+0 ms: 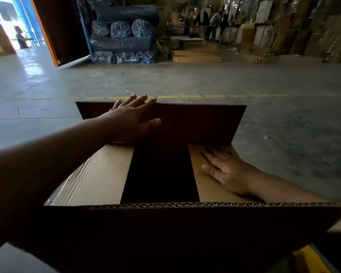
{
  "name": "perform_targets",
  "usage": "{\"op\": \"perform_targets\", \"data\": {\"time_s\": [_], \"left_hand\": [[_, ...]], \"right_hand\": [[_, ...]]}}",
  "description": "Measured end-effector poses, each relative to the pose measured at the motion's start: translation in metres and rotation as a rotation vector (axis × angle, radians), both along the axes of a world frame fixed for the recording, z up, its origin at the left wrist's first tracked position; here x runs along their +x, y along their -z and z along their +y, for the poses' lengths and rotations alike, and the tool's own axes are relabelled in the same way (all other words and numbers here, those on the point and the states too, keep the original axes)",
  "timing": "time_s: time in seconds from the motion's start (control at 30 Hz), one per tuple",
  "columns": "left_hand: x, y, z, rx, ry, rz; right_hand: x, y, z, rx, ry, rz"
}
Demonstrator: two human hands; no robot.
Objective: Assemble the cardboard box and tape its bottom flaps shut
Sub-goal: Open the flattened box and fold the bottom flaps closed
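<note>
Cardboard box [110, 174]: four flaps, two hands [130, 121] pressing.

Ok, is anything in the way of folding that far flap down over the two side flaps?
Only the right hand, which lies flat on the right side flap, in the path of the far flap. The left hand is on the far flap itself. No tape or tool is visible.

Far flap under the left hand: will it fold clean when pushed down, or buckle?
The far flap is corrugated and looks stiff, so it probably hinges as one panel. The left hand presses off-centre, so its free end may lag. The side flaps already lie flat and should support it.
</note>
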State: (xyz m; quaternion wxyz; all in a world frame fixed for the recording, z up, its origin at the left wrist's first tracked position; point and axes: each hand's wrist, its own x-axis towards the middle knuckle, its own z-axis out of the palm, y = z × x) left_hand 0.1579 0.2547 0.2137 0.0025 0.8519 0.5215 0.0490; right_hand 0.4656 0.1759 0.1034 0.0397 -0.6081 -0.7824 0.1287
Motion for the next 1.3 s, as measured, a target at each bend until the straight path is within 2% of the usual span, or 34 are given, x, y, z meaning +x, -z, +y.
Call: {"op": "perform_targets", "data": {"time_s": [0.07,0.2,0.53,0.63,0.8,0.9,0.97,1.0,1.07,1.13,1.2,1.3], "left_hand": [[0.001,0.0,0.001,0.0,-0.003,-0.001],[0.003,0.0,0.0,-0.008,-0.012,0.006],[0.001,-0.003,-0.003,-0.002,0.0,0.053],[-0.002,-0.015,-0.005,-0.041,0.005,0.059],[-0.013,-0.042,-0.032,-0.056,-0.012,-0.033],[-0.02,-0.052,-0.078,-0.092,0.058,-0.205],[-0.031,-0.047,-0.118,-0.116,0.182,-0.255],[-0.037,-0.042,-0.136,-0.136,0.205,-0.227],[-0.047,-0.025,-0.16,-0.151,0.174,-0.088],[-0.051,0.001,-0.169,-0.06,0.115,0.095],[-0.053,0.03,-0.164,0.061,0.098,0.173],[-0.057,0.068,-0.143,-0.008,0.068,0.178]], "right_hand": [[-0.003,0.005,0.004,0.011,-0.016,-0.139],[-0.001,0.014,0.014,0.053,-0.022,-0.246],[0.009,-0.001,-0.002,0.08,-0.043,-0.229],[0.027,-0.026,-0.013,-0.006,0.01,-0.129],[0.044,-0.107,-0.039,0.116,0.305,0.211],[0.025,-0.157,-0.075,0.255,0.181,0.368],[-0.001,-0.162,-0.103,0.24,0.015,0.432],[-0.017,-0.157,-0.115,0.224,-0.056,0.34],[-0.046,-0.139,-0.129,0.214,-0.175,0.018],[-0.063,-0.108,-0.128,0.233,-0.197,-0.207],[-0.069,-0.08,-0.115,0.216,-0.101,-0.295],[-0.073,-0.043,-0.092,0.177,-0.009,-0.312]]}}
